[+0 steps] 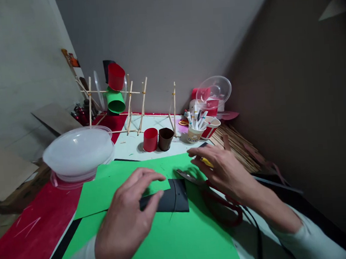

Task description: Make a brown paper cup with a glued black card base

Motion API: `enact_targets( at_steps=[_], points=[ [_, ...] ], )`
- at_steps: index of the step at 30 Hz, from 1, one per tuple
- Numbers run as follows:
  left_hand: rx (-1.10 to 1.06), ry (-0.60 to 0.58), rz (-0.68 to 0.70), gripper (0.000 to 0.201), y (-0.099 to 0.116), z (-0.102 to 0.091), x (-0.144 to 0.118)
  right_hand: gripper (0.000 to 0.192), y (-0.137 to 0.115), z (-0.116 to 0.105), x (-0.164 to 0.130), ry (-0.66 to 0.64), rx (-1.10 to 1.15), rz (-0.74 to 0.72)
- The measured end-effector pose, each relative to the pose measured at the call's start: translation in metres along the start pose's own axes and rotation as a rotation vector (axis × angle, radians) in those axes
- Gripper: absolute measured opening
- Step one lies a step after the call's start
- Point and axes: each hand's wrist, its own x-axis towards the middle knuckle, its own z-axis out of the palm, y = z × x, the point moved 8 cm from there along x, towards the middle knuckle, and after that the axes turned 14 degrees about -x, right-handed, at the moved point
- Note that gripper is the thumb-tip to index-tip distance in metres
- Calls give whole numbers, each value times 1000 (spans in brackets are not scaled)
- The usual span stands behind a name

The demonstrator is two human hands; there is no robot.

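Note:
My left hand (129, 218) lies flat on a strip of green paper (106, 190) and a black paper piece (172, 199), pressing them onto a larger green sheet (176, 245). My right hand (224, 169) hovers over the sheet's far right side, fingers spread, touching a yellow object (207, 162) under its fingers. Scissors with red handles (221, 209) lie just beneath that hand, blades (187, 175) pointing left. I cannot tell whether the right hand grips anything.
Stacked clear plastic bowls (79, 153) sit at the left. Red (150, 139) and brown (165, 138) paper cups stand behind the sheet, before a wooden stick frame (135, 104) bearing red and green cups. A cup of markers (195, 129), wooden sticks (237, 146), and a clear lid (213, 89) are at right.

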Motion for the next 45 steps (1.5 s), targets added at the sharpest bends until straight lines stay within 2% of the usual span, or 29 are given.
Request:
enact_targets(
  at_steps=[4, 8, 12, 15, 18, 21, 28, 34, 40, 45],
  points=[
    [40, 114, 2, 14, -1, -27, 18, 21, -11, 0, -28, 63, 51, -24],
    [123, 106, 39, 13, 10, -37, 45, 23, -10, -6, -37, 119, 73, -33],
    [277, 71, 125, 16, 10, -32, 85, 27, -2, -9, -41, 143, 70, -1],
    [450, 3, 156, 20, -11, -20, 117, 28, 3, -6, -42, 138, 58, 35],
    [632, -123, 166, 32, -36, 1, 137, 27, 4, -6, -43, 146, 51, 60],
    [793, -208, 165, 40, -49, 17, 146, 27, 2, -8, -44, 163, 32, 58],
    [1004, -261, 113, 33, -54, 34, 158, 28, 3, -12, -44, 197, 21, 58],
    [1061, -247, 80, 36, -56, 40, 160, 33, 3, -9, -44, 176, 19, 55],
    [1052, -280, 89, 33, -55, 49, 162, 29, 3, -3, -42, 149, 16, 47],
    [1021, -304, 91, 30, -62, 49, 171, 30, 3, -1, -41, 104, 6, 43]
  ],
)
